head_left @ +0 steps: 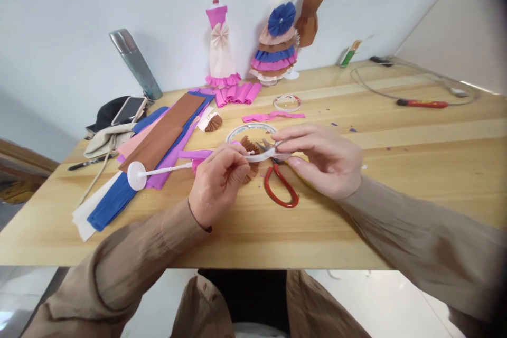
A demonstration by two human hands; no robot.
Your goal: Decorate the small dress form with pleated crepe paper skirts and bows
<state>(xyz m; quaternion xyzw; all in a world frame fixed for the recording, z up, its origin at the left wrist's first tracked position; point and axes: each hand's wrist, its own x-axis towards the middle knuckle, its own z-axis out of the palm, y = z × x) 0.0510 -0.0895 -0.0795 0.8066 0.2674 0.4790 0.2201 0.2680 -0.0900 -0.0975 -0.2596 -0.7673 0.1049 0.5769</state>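
Observation:
My left hand [217,185] is closed around a small dress form whose white stand [137,175] sticks out to the left, with pink paper by the hand. A whitish, see-through strip of tape [262,157] stretches from there to my right hand [327,161], which pinches its other end between thumb and fingers. Beneath the strip lie scissors with red handles [281,190], blades partly hidden. A pleated brown paper fan [250,171] rests beside them, partly covered by my left hand. Just behind stands a tape roll [247,128] lying flat.
Crepe paper strips [158,140] are piled at left, near a phone [129,111] and grey flask [137,63]. Paper-dressed forms [222,53] stand along the wall. Pink rolls [240,94], another tape ring [287,103] and a red-handled tool [422,103] with a cable lie behind.

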